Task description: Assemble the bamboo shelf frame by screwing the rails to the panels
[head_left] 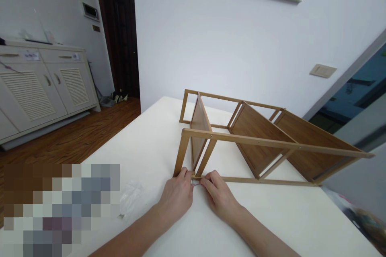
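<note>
A brown wooden shelf rack (256,142) lies on its side on a white table (144,156), its several panels standing upright between two side frames. At the rack's near lower left corner, my left hand (179,190) is closed around the frame, thumb and fingers at the rail joint. Just to its right, my right hand (218,196) pinches a thin, bent metal tool that looks like a hex key (196,184). The tool's tip lies at the joint between both hands; its exact seating is too small to tell.
Crumpled clear plastic (131,198) lies left of my left forearm. The lower left of the view is pixelated. Behind the table is a white wall (187,40). A white cabinet (45,84) stands at the far left, and bagged items (366,223) sit beyond the right table edge.
</note>
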`<act>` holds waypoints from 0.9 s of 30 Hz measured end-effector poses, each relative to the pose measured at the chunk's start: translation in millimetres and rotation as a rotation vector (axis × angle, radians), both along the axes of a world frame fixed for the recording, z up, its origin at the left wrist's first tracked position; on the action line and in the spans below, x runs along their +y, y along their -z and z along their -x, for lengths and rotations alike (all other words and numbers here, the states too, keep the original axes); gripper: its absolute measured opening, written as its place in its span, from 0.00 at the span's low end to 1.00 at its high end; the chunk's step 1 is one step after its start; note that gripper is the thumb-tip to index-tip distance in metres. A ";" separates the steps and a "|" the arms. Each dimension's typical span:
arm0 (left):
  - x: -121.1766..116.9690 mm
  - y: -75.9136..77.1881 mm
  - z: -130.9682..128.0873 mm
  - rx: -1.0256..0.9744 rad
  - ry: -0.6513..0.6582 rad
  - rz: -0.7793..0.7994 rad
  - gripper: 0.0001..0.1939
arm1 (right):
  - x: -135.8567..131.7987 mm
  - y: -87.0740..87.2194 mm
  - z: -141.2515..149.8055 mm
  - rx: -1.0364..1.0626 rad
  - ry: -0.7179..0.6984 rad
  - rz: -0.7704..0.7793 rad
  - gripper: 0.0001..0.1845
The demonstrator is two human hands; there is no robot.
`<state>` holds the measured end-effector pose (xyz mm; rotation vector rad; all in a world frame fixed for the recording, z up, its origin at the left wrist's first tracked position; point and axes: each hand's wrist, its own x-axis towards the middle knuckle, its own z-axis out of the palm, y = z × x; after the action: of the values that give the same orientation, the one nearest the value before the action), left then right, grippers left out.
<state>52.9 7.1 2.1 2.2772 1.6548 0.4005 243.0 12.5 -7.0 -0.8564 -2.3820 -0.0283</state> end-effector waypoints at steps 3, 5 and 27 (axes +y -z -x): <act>-0.4 0.3 0.1 -0.022 0.008 0.012 0.14 | -0.7 -1.3 0.4 0.005 0.005 0.009 0.16; -0.6 0.6 0.1 -0.029 0.011 0.012 0.14 | -1.2 -1.7 0.8 0.007 0.008 0.017 0.16; -1.2 -2.4 -1.3 -0.007 -0.013 0.005 0.16 | -2.5 -1.3 13.5 0.238 -0.006 0.087 0.09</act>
<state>54.2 5.9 4.5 2.2607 1.6659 0.4061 229.4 10.0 -5.8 -0.8435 -2.1748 0.1721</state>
